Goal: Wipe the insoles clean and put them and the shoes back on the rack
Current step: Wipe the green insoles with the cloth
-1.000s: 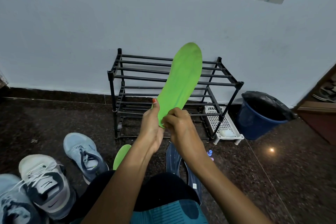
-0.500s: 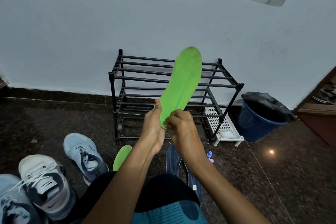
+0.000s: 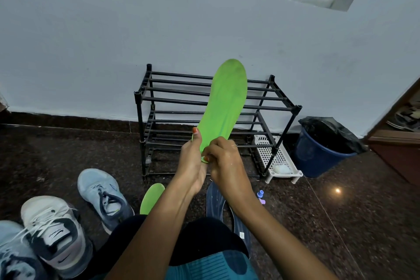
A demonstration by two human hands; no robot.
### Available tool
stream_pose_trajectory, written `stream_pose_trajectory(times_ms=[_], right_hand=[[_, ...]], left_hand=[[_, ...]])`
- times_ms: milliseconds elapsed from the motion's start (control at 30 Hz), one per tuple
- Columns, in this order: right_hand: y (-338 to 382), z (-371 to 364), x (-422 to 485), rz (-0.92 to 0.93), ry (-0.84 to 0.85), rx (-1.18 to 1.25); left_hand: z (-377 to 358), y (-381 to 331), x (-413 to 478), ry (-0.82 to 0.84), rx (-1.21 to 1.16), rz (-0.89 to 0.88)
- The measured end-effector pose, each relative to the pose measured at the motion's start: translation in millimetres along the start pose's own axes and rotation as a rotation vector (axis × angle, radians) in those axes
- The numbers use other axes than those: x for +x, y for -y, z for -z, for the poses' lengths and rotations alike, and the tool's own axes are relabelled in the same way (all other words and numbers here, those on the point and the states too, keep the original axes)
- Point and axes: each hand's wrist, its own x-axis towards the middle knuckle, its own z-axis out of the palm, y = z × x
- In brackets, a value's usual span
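Observation:
I hold a bright green insole upright in front of the black shoe rack. My left hand grips its heel end, thumb up along the left edge. My right hand pinches the same heel end from the right. A second green insole lies on the floor behind my left forearm. Two dark blue insoles lie on the floor under my right forearm. A light blue shoe, a white and grey shoe and another blue shoe stand at the lower left.
The rack's shelves are bare and it stands against a pale wall. A white perforated stand sits at the rack's right foot, beside a blue bin lined with a black bag. A small blue and pink bottle lies on the dark stone floor.
The green insole has dropped slightly and tilted a little more upright. My right hand's fingers have shifted lower on its heel end.

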Motion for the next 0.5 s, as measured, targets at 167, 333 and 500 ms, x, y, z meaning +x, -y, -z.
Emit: stream_pose_trajectory(times_ms=[167,333,500], right_hand=[[-21.0,5.0,19.4,-0.117,-0.097,-0.045],[-16.5,-0.2,17.2,-0.115,-0.104,-0.029],[-10.7,-1.4,7.0,-0.09,-0.029,-0.012]], left_hand=[[-4.8,0.9,-2.8,0.049,-0.039,-0.002],[-1.9,0.0,-2.4,0.018,-0.05,-0.034],[0.9,0.7,-2.1,-0.007,0.023,-0.072]])
